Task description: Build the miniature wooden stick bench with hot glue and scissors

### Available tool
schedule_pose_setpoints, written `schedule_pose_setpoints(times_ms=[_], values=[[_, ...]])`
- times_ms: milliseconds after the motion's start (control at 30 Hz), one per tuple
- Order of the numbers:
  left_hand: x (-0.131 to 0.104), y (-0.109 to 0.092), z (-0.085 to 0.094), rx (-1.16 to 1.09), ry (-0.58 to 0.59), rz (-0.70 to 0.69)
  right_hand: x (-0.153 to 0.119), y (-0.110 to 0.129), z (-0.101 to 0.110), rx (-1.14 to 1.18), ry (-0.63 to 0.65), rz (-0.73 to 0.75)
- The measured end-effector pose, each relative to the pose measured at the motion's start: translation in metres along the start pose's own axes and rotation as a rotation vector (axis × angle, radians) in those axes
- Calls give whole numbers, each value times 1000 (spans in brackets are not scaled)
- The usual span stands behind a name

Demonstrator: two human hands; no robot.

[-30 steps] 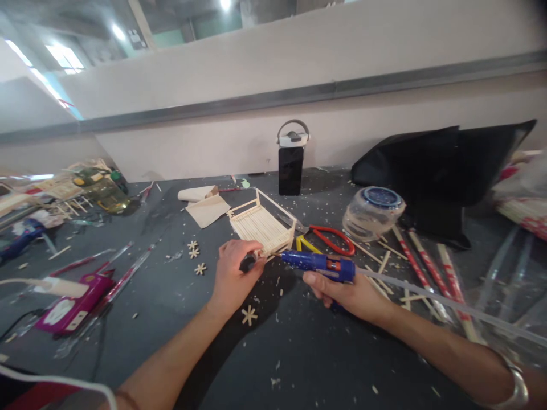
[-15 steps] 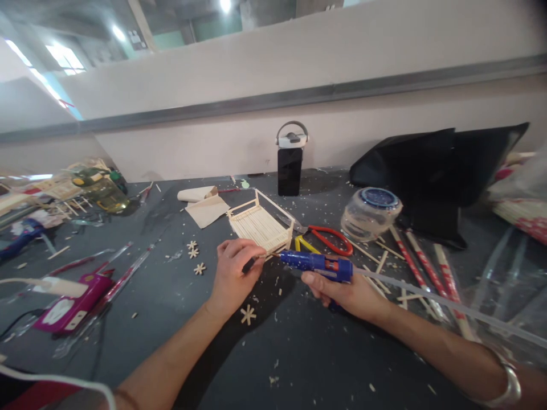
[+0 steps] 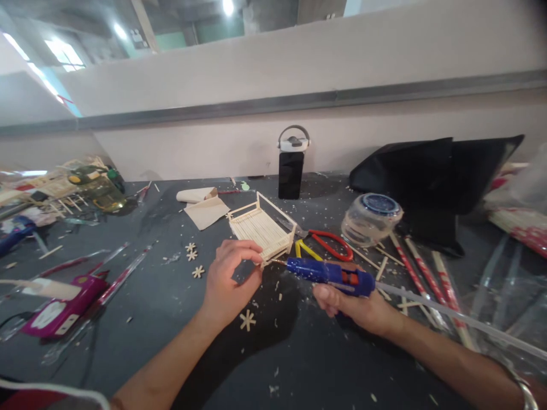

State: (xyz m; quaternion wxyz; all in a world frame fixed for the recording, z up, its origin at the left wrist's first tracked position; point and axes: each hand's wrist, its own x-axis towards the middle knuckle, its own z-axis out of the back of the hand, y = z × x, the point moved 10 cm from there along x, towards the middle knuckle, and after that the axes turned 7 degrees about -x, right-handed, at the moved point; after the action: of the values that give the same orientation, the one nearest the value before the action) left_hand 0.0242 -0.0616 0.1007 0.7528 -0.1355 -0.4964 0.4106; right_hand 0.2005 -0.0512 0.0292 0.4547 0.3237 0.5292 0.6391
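In my right hand (image 3: 354, 302) is a blue hot glue gun (image 3: 329, 276), a long clear glue stick (image 3: 431, 304) running out of its back. Its metal nozzle points left, close to the near corner of a small model made of wooden sticks (image 3: 262, 230). The model has a slatted floor and thin raised rails. My left hand (image 3: 235, 273) pinches that near corner between thumb and fingertips; whether a loose piece is also between them is hidden. Several star-shaped stick pieces lie nearby, one large star (image 3: 247, 320) below my left hand.
Red-handled scissors (image 3: 331, 245) and a yellow handle lie behind the glue gun. Further right stand a clear jar (image 3: 371, 219) and loose sticks. A black bottle (image 3: 291, 171) stands by the wall. At left is a magenta power strip (image 3: 64, 307); brown paper (image 3: 207, 212) lies behind the model.
The glue gun has moved right and slightly down, its nozzle drawing back from my left fingers. My left thumb and fingers have shifted slightly at the model's corner.
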Motion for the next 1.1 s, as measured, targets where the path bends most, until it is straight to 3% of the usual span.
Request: schedule_pose_setpoints(times_ms=[400, 1100], values=[[-10, 15, -2, -26, 13, 203, -1, 4, -4, 5, 10, -3], [-13, 25, -7, -89, 16, 257, 0, -2, -8, -30, 47, -40]])
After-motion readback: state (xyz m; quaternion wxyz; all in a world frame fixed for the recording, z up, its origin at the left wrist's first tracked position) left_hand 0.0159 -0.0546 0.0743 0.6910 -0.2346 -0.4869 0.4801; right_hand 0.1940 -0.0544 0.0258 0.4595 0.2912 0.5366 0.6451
